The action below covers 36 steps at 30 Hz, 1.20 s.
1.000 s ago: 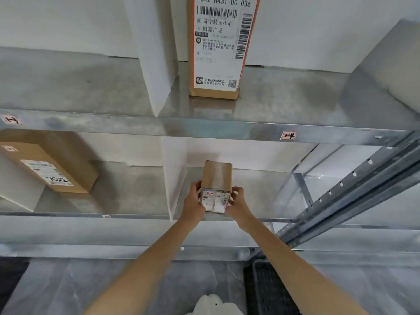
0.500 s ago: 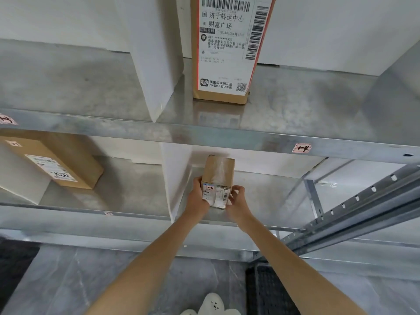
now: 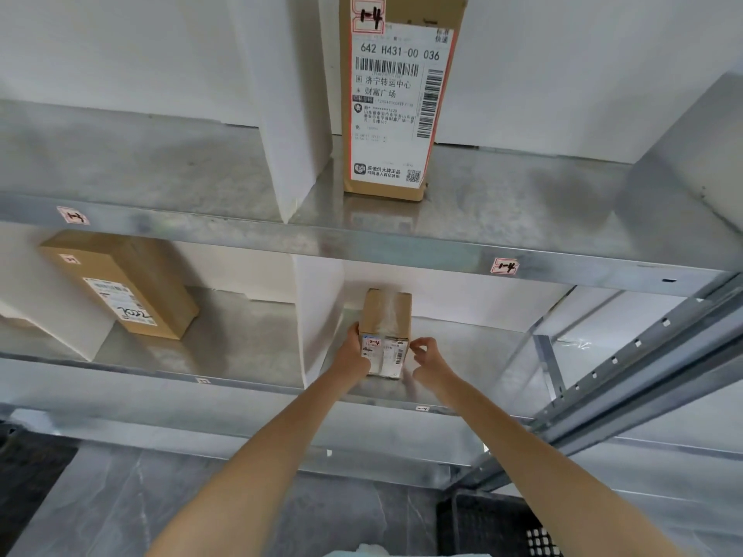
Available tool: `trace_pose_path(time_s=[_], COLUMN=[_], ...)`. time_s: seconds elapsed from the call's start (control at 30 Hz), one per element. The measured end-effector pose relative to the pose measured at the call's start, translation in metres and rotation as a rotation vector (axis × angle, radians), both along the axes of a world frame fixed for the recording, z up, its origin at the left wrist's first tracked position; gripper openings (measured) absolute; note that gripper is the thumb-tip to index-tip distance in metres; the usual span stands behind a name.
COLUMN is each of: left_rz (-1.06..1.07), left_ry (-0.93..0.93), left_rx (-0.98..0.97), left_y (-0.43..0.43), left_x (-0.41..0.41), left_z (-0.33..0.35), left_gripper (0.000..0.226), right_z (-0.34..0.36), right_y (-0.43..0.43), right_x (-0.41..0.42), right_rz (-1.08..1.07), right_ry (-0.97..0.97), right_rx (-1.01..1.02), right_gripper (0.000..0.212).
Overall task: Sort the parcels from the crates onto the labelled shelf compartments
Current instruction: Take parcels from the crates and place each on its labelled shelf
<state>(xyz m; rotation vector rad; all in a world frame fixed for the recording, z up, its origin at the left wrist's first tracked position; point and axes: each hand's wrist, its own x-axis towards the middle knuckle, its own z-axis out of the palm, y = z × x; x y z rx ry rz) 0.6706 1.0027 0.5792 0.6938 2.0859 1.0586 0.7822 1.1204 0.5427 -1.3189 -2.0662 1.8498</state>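
Right hand [image 3: 427, 360] has let go, fingers loose; left hand [image 3: 354, 353] still grips the taped cardboard parcel [image 3: 385, 330] on steel shelf [image 3: 474, 355].

A white wall [image 3: 120, 54] is filling the upper frame behind galvanised metal shelving [image 3: 402, 243], while grey marbled floor [image 3: 120, 508] is showing along the bottom.

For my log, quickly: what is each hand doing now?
Left hand: closed on the small parcel.
Right hand: open, just off it.
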Motion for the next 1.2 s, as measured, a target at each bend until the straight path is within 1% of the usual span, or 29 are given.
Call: trace_pose_path(time_s=[0.07,0.13,0.23,0.33,0.43,0.53,0.67,0.77,0.9,1.03,1.2], left_rz=[0.01,0.056,0.13,0.136,0.11,0.099,0.156,0.191,0.254,0.425,0.699], left_ry=[0.023,0.058,0.119,0.228,0.309,0.372,0.336,0.348,0.375,0.434,0.543], left_rx=[-0.005,-0.015,0.045,0.117,0.2,0.295,0.415,0.508,0.561,0.658,0.587], left_y=[-0.002,-0.004,-0.005,-0.008,-0.015,-0.023,-0.049,-0.083,-0.141,-0.218,-0.343], left_x=[0.0,0.001,0.005,0.011,0.022,0.031,0.042,0.048,0.053,0.051,0.031], left_z=[0.002,0.01,0.025,0.039,0.059,0.078,0.103,0.122,0.14,0.153,0.165], left_gripper=[0.06,0.064,0.059,0.055,0.044,0.036,0.029,0.027,0.023,0.02,0.015], right_z=[0.001,0.008,0.031,0.065,0.095,0.117,0.142,0.16,0.187,0.207,0.221], right_y=[0.004,0.009,0.019,0.019,0.003,-0.023,-0.065,-0.103,-0.169,-0.244,-0.352], right_x=[0.006,0.013,0.02,0.019,0.013,0.005,0.001,0.002,0.002,-0.018,-0.052], right_rz=[-0.03,-0.101,-0.214,-0.281,-0.285,-0.231,-0.164,-0.077,0.02,0.112,0.286], right_ry=[-0.004,0.011,0.041,0.124,0.239,0.347,0.45,0.474,0.491,0.584,0.624], right_rx=[0.039,0.088,0.234,0.38,0.463,0.469,0.443,0.451,0.469,0.427,0.38], right_gripper=[0.055,0.051,0.046,0.044,0.039,0.033,0.023,0.02,0.022,0.02,0.023])
